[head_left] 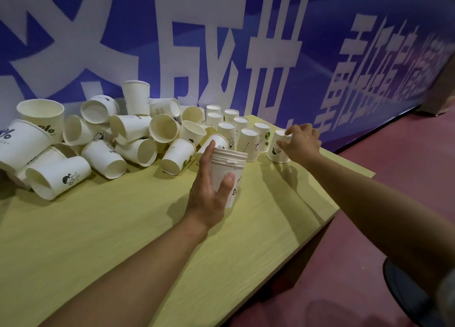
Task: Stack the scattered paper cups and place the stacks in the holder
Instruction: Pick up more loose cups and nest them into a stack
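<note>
Several white paper cups nested upside down [227, 171] are sitting gripped in the left hand [209, 193] above the yellow wooden worktop [123, 240]. At two o'clock, the right hand [301, 142] is pinching a lone inverted white paper cup [278, 152] by its base. Light, crushable walls probably call for a gentle grip near the stiffer base.

Both forearms bare up to the frame edge, no sleeves visible, no watch, rings or gloves. Left hand [209, 191] and right hand [301, 142] bare too, nails short. Nothing else of the person's clothing clearly shows.
</note>
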A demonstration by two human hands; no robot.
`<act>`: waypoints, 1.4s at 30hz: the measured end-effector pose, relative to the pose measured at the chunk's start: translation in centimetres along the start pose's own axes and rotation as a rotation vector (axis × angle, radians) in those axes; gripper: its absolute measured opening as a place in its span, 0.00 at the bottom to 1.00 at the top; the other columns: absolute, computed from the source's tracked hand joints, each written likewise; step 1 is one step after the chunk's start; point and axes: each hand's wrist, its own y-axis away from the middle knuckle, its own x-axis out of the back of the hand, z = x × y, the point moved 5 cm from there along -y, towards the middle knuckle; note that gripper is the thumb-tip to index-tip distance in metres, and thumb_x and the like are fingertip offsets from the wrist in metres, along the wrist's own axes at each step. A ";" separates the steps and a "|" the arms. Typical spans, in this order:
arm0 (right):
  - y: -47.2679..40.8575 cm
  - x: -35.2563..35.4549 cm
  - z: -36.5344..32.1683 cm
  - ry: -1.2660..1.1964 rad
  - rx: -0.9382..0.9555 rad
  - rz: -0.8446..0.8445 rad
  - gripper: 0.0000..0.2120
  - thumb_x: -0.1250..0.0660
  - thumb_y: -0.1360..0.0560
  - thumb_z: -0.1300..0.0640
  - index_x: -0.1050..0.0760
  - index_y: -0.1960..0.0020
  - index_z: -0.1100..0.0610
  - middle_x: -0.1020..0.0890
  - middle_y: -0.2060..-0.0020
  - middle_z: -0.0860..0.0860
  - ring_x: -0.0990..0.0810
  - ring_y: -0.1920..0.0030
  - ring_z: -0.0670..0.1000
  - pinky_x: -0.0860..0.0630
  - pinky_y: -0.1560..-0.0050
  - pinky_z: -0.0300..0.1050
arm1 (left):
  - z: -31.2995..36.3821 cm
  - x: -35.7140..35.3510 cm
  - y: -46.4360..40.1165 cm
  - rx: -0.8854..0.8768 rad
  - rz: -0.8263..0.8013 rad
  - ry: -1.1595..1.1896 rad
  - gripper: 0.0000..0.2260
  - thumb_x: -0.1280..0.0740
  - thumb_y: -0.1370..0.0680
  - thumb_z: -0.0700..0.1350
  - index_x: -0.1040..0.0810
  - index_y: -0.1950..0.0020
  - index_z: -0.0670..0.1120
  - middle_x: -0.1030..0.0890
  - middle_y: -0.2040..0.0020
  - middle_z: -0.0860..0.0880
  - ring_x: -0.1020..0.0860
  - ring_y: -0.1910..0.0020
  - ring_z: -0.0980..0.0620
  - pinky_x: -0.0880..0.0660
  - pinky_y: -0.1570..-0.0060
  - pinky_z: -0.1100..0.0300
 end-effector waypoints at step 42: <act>7.6 3.0 -5.4 -0.753 0.223 -0.088 0.29 0.30 0.23 0.52 0.38 0.27 0.47 0.28 0.36 0.50 0.21 0.42 0.55 0.16 0.52 0.51 | 0.0 -0.4 0.2 0.002 -0.059 -0.016 0.31 0.38 0.26 0.67 0.48 0.26 0.76 0.32 0.24 0.55 0.24 0.33 0.50 0.23 0.39 0.42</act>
